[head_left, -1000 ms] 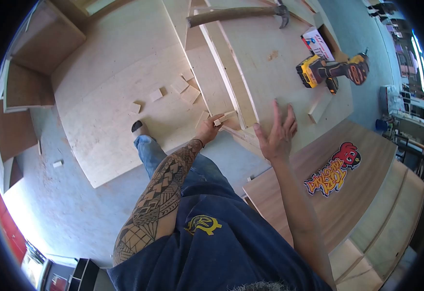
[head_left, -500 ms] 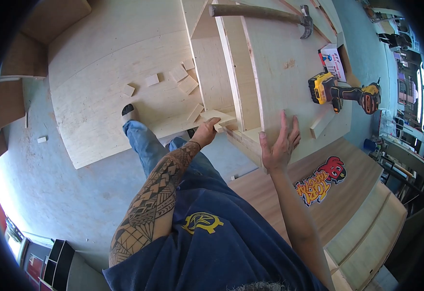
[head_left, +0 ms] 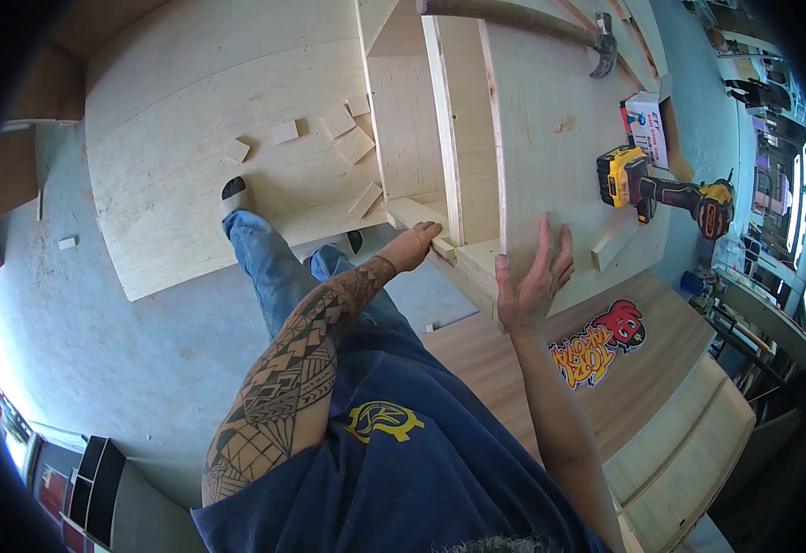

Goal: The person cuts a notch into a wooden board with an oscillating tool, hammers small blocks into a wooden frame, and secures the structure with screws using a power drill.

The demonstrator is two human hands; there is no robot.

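My left hand (head_left: 410,247) is closed on a small wooden board (head_left: 409,211) at the near end of a pale plywood frame (head_left: 450,138). A short wood block (head_left: 443,248) lies by its fingertips, against the frame's edge. To the right, my right hand (head_left: 534,284) rests with spread fingers on the frame's broad top panel (head_left: 550,166), holding nothing. What lies under the left palm is hidden.
A hammer (head_left: 532,20), a yellow and black drill (head_left: 661,189), a box (head_left: 644,129) and a wood block (head_left: 613,241) lie on the panel. Several wood squares (head_left: 337,121) lie on the plywood sheet (head_left: 173,184) at left.
My left hand has moved slightly right with the small board, which now sits closer along the frame's end. My right hand stays on the panel. The view has shifted a little.
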